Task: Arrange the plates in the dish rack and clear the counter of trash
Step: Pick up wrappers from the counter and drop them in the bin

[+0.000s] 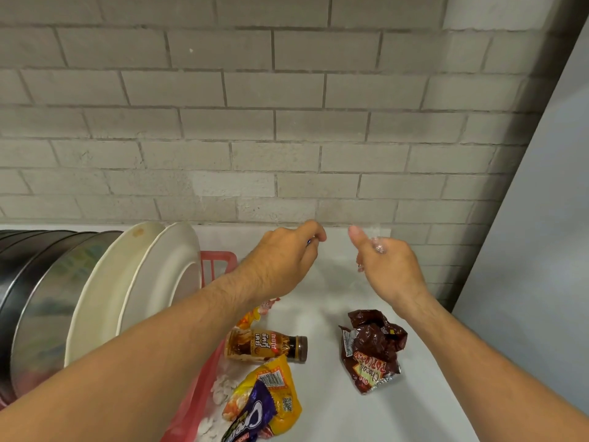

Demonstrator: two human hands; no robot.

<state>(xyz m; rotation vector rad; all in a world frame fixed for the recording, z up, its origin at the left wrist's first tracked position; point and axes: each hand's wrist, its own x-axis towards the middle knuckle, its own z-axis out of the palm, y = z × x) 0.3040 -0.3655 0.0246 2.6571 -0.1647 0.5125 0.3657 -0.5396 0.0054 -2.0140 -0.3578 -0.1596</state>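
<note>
Clear plastic wrap (377, 244) sits gripped in the right hand (392, 269); left hand (280, 263) curls, perhaps pinching something small.

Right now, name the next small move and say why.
Probably lower the right hand to the brown wrapper nearest it and gather that too: the hand grips crumpled clear plastic, the plates stand in the rack, and a bottle litters the counter.

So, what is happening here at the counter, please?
A person is clearing trash. The right hand grips crumpled clear plastic above the counter; the left hand hovers beside it, fingers curled. Two cream plates already stand in the red rack. A bottle and snack wrappers lie on the counter.
</note>
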